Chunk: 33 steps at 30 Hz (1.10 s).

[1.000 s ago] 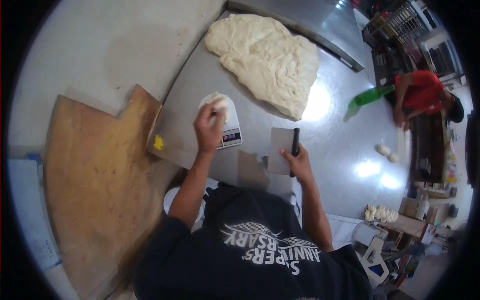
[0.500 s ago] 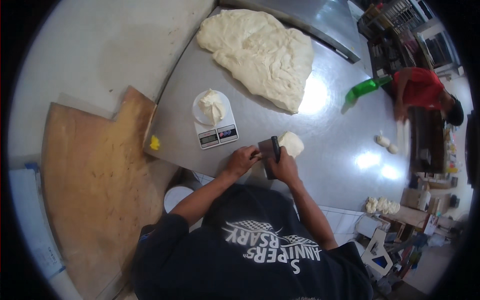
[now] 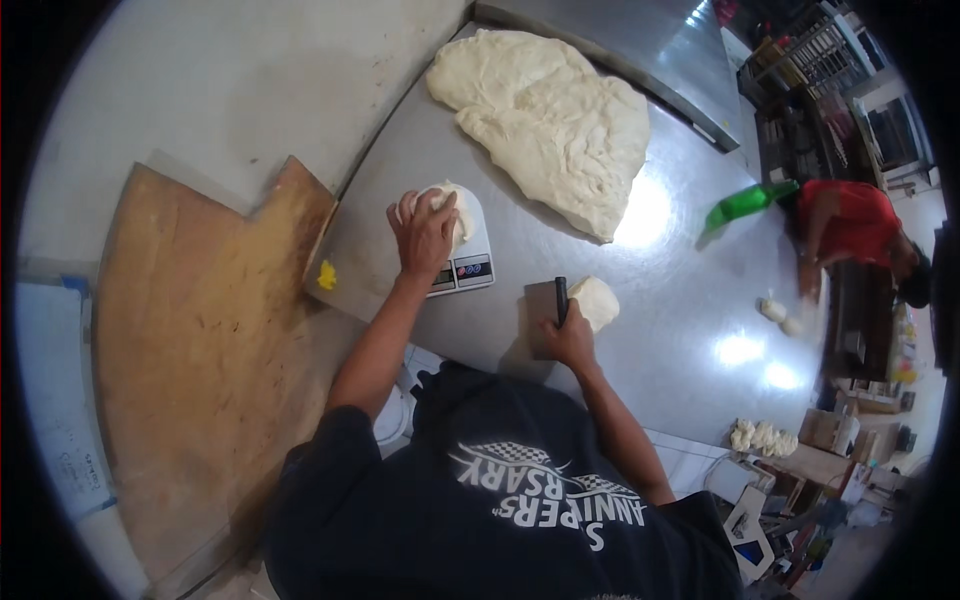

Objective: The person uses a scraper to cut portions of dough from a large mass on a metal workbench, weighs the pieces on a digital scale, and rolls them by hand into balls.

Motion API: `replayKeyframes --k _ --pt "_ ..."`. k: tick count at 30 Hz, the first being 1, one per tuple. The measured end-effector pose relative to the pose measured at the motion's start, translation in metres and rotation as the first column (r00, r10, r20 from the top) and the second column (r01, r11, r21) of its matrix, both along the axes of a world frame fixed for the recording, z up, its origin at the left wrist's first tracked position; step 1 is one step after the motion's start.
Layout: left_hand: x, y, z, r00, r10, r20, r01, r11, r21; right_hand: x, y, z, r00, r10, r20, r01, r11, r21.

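Observation:
On the white kitchen scale (image 3: pixel 474 270) sits a small piece of pale dough (image 3: pixel 463 215). My left hand (image 3: pixel 424 238) is over this piece, its fingers curled around the top and side. In my right hand (image 3: pixel 570 338) is a dough scraper (image 3: pixel 543 312), gripped by its black handle, with the flat metal blade upright on the steel table. A smaller lump of dough (image 3: pixel 598 303) lies just right of the scraper. Farther back spreads a large mass of dough (image 3: pixel 560 125).
The steel table (image 3: pixel 670 320) carries a green bottle (image 3: pixel 745 203) and small dough balls (image 3: pixel 773 311) at the right. Several dough pieces (image 3: pixel 763 437) lie by its near right corner. A person in red (image 3: pixel 850 225) works at the far right. A wooden board (image 3: pixel 210 350) stands left.
My left hand has moved from beside the scraper up and left onto the dough on the scale. My right hand still holds the scraper near the lump. The view has shifted slightly.

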State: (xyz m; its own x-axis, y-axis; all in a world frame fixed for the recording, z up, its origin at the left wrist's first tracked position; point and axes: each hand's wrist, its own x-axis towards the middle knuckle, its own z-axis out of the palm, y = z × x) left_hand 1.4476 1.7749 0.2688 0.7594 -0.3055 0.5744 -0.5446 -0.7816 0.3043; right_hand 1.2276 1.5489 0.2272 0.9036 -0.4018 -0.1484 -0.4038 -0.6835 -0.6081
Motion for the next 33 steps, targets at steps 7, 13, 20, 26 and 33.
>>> replayKeyframes --k 7,13,20,26,33 --pt "-0.062 -0.029 -0.026 0.843 -0.468 -0.266 0.391 0.872 -0.295 0.0 -0.018 0.044 0.97 -0.183 -0.159 0.242 0.734 0.634" --pt "-0.141 -0.064 -0.067 0.726 -0.576 -0.376 0.529 0.817 -0.23 -0.01 -0.025 0.07 0.965 -0.243 -0.098 0.251 0.754 0.606" --pt "-0.133 -0.063 -0.069 0.738 -0.545 -0.397 0.491 0.838 -0.237 -0.013 -0.023 0.061 0.969 -0.207 -0.132 0.245 0.826 0.508" --pt "-0.133 -0.057 -0.071 0.753 -0.548 -0.363 0.464 0.834 -0.298 -0.012 -0.022 0.049 0.983 -0.139 -0.12 0.175 0.908 0.38" --pt "-0.132 -0.052 -0.077 0.726 -0.544 -0.421 0.474 0.839 -0.266 -0.015 -0.011 0.02 0.997 -0.046 -0.063 0.056 0.984 0.169"
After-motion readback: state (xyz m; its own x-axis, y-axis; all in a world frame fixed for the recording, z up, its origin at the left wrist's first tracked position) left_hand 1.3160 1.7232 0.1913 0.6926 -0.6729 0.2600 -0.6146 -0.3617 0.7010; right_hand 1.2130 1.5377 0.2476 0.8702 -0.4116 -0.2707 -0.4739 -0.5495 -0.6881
